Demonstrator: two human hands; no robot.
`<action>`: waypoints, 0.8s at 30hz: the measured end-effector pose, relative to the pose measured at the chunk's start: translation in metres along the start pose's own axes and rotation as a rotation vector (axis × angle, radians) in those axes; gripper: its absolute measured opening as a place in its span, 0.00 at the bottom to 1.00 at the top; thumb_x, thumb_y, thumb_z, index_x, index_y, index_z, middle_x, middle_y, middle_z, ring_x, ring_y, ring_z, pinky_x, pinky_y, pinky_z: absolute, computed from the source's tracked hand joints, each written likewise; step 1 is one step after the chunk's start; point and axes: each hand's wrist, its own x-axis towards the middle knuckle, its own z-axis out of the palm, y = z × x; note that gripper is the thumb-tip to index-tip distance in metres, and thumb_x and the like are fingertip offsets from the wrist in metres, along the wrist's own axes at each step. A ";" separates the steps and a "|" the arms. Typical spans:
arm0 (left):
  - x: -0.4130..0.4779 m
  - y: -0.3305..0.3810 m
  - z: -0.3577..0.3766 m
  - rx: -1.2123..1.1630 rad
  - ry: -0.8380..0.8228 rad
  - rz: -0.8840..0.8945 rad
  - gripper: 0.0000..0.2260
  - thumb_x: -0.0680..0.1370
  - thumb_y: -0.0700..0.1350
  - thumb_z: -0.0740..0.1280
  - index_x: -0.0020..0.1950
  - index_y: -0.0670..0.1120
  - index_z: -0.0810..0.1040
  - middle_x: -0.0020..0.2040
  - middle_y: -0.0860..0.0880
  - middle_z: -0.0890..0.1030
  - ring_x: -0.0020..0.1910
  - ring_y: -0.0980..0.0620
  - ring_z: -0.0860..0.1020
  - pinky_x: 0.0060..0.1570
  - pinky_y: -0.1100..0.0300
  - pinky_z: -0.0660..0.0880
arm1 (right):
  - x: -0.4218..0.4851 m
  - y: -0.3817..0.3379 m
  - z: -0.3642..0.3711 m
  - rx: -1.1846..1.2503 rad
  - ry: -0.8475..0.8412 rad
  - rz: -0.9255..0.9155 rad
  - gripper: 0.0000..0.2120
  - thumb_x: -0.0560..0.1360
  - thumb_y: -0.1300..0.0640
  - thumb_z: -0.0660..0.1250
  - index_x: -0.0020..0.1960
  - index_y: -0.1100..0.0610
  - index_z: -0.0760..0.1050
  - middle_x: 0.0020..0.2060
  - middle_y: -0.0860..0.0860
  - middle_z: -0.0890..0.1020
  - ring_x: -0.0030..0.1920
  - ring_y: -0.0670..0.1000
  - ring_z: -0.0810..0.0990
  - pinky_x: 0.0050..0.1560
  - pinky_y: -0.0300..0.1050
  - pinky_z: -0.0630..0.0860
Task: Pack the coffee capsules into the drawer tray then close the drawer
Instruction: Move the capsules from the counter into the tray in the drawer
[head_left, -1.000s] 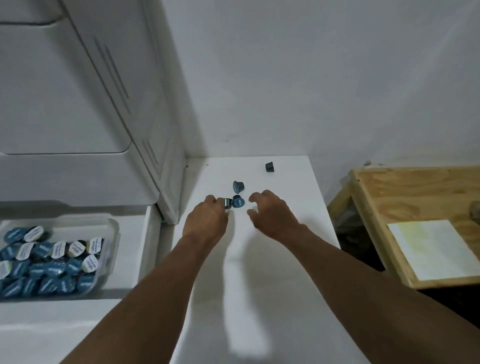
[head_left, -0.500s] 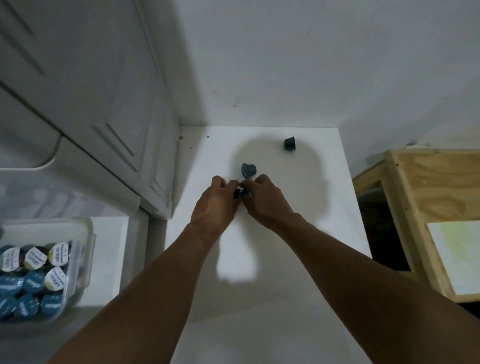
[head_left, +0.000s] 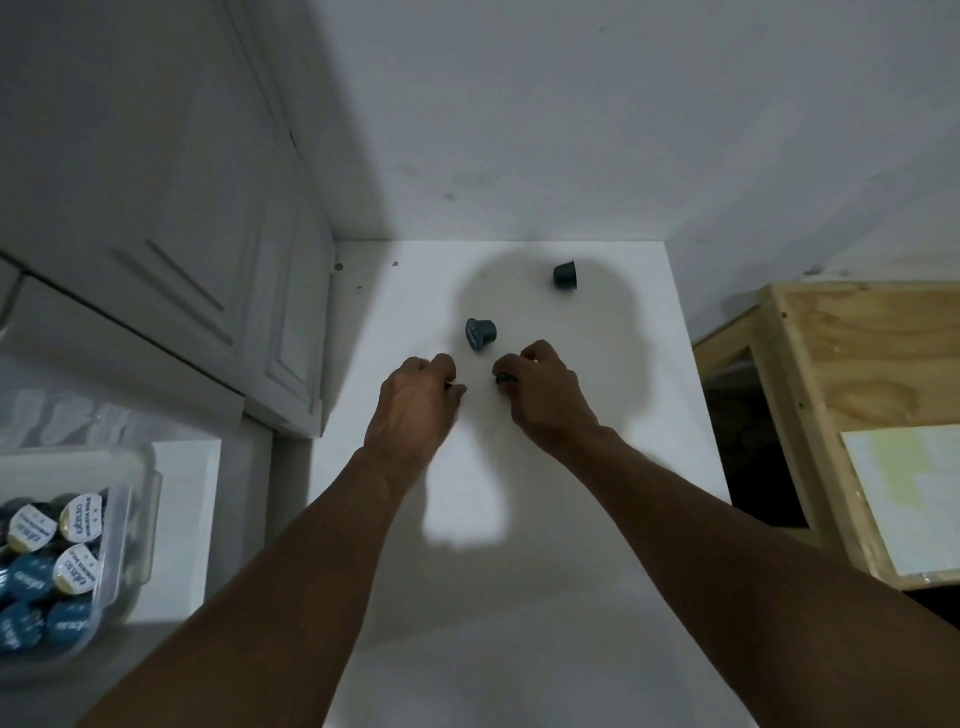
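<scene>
Two capsules (head_left: 480, 332) on white corner countertop (head_left: 631, 426)

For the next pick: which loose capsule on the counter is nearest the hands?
The front capsule, just ahead of the left hand and right hand; the back capsule lies clearly farther off.

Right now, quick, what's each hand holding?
Left hand: curled around a coffee capsule, barely showing.
Right hand: pinching a dark coffee capsule.
</scene>
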 end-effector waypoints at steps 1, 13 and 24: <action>-0.002 0.000 0.000 -0.003 0.008 -0.002 0.08 0.77 0.45 0.64 0.50 0.41 0.76 0.46 0.41 0.78 0.47 0.41 0.75 0.41 0.59 0.63 | -0.003 0.000 -0.001 0.012 0.000 0.008 0.08 0.78 0.58 0.60 0.55 0.56 0.75 0.52 0.54 0.70 0.43 0.55 0.73 0.45 0.42 0.72; -0.034 0.020 -0.026 -0.033 0.048 0.016 0.12 0.71 0.39 0.66 0.54 0.40 0.74 0.51 0.41 0.73 0.49 0.42 0.73 0.49 0.55 0.70 | -0.040 -0.014 -0.029 -0.003 0.142 -0.001 0.02 0.74 0.64 0.61 0.44 0.58 0.71 0.47 0.54 0.64 0.37 0.57 0.74 0.42 0.52 0.80; -0.098 0.083 -0.064 0.039 0.155 0.099 0.20 0.73 0.38 0.65 0.65 0.40 0.72 0.57 0.40 0.73 0.55 0.43 0.73 0.50 0.61 0.66 | -0.106 -0.028 -0.083 -0.040 0.221 -0.045 0.12 0.71 0.63 0.62 0.54 0.60 0.68 0.46 0.57 0.76 0.44 0.62 0.75 0.45 0.50 0.72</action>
